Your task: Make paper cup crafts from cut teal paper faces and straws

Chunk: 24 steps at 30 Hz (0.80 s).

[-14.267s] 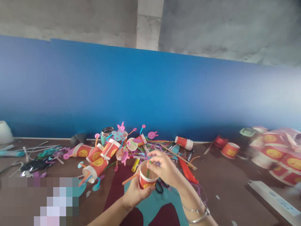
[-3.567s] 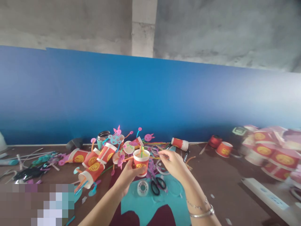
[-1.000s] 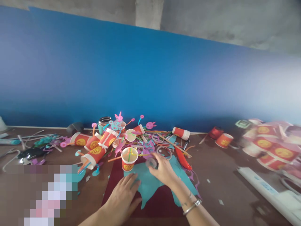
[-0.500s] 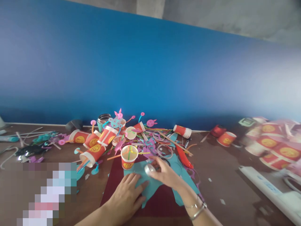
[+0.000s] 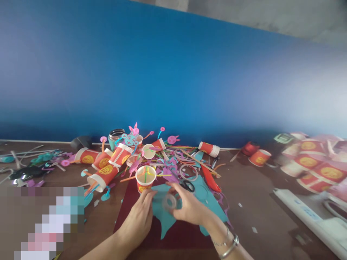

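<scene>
My right hand (image 5: 189, 207) grips a roll of clear tape (image 5: 169, 202) by its side, blurred, above a blue-green sheet of paper (image 5: 162, 220) with cut edges. My left hand (image 5: 141, 213) is to the left of the roll, its fingers drawn together; whatever they pinch is hidden or too thin to see. Just beyond its fingertips stands a red and white paper cup (image 5: 145, 179) with orange, yellow and green straws across it. A pair of scissors (image 5: 187, 185) lies behind my right hand. Under the paper is a dark red mat (image 5: 127, 202).
Several paper cups with straw arms and paper faces crowd the back left, with a cup (image 5: 104, 177) on its side among them. Paper scraps and straws (image 5: 173, 164) are heaped behind the mat. A white power strip (image 5: 303, 213) and a pile of cups (image 5: 311, 159) occupy the right.
My left hand has lifted from the paper toward the cup, its fingers closing together. The tape roll has turned in my right hand and come slightly nearer me. The view has shifted a little.
</scene>
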{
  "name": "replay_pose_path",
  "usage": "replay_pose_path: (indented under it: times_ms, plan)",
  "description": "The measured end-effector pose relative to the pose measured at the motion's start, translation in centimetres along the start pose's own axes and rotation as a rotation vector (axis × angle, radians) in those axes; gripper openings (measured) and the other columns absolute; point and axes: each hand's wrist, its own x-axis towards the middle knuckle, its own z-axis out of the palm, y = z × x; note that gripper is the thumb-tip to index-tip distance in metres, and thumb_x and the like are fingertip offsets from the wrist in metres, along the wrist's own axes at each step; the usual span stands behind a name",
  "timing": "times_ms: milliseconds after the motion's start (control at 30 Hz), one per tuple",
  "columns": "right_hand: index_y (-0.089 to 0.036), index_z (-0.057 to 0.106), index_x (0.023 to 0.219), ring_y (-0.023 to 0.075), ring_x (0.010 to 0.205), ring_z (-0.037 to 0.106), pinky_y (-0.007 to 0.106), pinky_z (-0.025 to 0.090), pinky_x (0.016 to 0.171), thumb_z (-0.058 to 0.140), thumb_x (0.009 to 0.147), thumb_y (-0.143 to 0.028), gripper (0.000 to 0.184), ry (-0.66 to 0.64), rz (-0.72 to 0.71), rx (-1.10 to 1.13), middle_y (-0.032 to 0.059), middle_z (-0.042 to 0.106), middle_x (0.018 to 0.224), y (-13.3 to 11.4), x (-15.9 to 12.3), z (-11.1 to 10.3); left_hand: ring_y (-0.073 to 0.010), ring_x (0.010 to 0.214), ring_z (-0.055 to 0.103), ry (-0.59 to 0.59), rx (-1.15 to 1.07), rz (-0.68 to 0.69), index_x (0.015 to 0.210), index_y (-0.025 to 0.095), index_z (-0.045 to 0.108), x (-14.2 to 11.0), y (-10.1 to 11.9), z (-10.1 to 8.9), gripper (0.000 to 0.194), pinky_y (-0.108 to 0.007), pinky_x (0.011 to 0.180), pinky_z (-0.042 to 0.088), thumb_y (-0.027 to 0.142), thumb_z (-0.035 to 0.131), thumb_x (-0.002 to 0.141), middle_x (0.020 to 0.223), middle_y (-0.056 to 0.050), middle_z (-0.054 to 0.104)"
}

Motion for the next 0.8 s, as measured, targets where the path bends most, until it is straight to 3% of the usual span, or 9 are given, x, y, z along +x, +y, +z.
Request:
replay_pose_path:
  times_ms: [133,300,400,533,667,800]
  plan:
    - [-0.026,0.036,0.136,0.0226,0.116,0.048,0.035,0.037,0.1,0.065,0.062,-0.015,0.081,-0.112,-0.067,-0.182,0.0064,0.052,0.125,-1.0,-0.8,0.5,-0.0199,0.098,0.06,0.026,-0.048,-0.029,0.118,0.018,0.045,0.1,-0.2,-0.3,0.038,-0.034,0.087,0.051,0.01,0.037,0.082,0.106,-0.01,0.062]
    - [-0.027,0.036,0.136,0.0249,0.116,0.048,0.037,0.038,0.1,0.071,0.06,-0.022,0.084,-0.115,-0.034,-0.197,0.0075,0.049,0.129,-0.6,-0.9,0.4,-0.0237,0.108,0.056,-0.018,0.017,0.035,0.121,0.019,0.043,-0.1,0.6,-0.4,0.047,-0.04,0.095,0.045,0.012,0.046,0.075,0.113,-0.011,0.06]
    - [-0.026,0.034,0.137,0.0245,0.12,0.046,0.037,0.036,0.102,0.067,0.061,-0.017,0.084,-0.158,-0.079,-0.201,0.0075,0.048,0.132,-0.3,-0.9,0.2,-0.0278,0.11,0.054,-0.076,0.04,0.036,0.124,0.02,0.041,-0.2,1.1,-0.3,0.056,-0.045,0.095,0.044,0.016,0.055,0.07,0.117,-0.013,0.059]
    - [-0.027,0.038,0.135,0.0241,0.122,0.043,0.037,0.035,0.103,0.064,0.061,-0.012,0.08,-0.124,-0.074,-0.191,0.0062,0.048,0.132,-0.1,-0.8,0.3,-0.0289,0.109,0.054,-0.128,0.015,-0.001,0.126,0.02,0.04,-0.2,1.4,-0.3,0.063,-0.046,0.094,0.043,0.018,0.06,0.066,0.116,-0.012,0.059]
    - [-0.024,0.045,0.128,0.0234,0.11,0.054,0.037,0.042,0.095,0.067,0.062,-0.016,0.07,-0.101,-0.013,-0.038,0.0072,0.055,0.123,0.0,-0.5,0.3,-0.0299,0.113,0.052,-0.122,-0.054,-0.06,0.124,0.021,0.041,0.0,1.3,-0.3,0.064,-0.048,0.097,0.041,0.018,0.064,0.065,0.119,-0.012,0.058]
    - [-0.021,0.05,0.112,0.0201,0.094,0.061,0.032,0.049,0.079,0.064,0.065,-0.016,0.048,-0.206,0.08,0.348,0.0049,0.062,0.105,-0.2,-0.1,0.6,-0.0268,0.109,0.055,-0.088,-0.18,-0.16,0.12,0.021,0.041,0.1,1.2,-0.2,0.059,-0.043,0.093,0.046,0.02,0.066,0.067,0.116,-0.012,0.059]
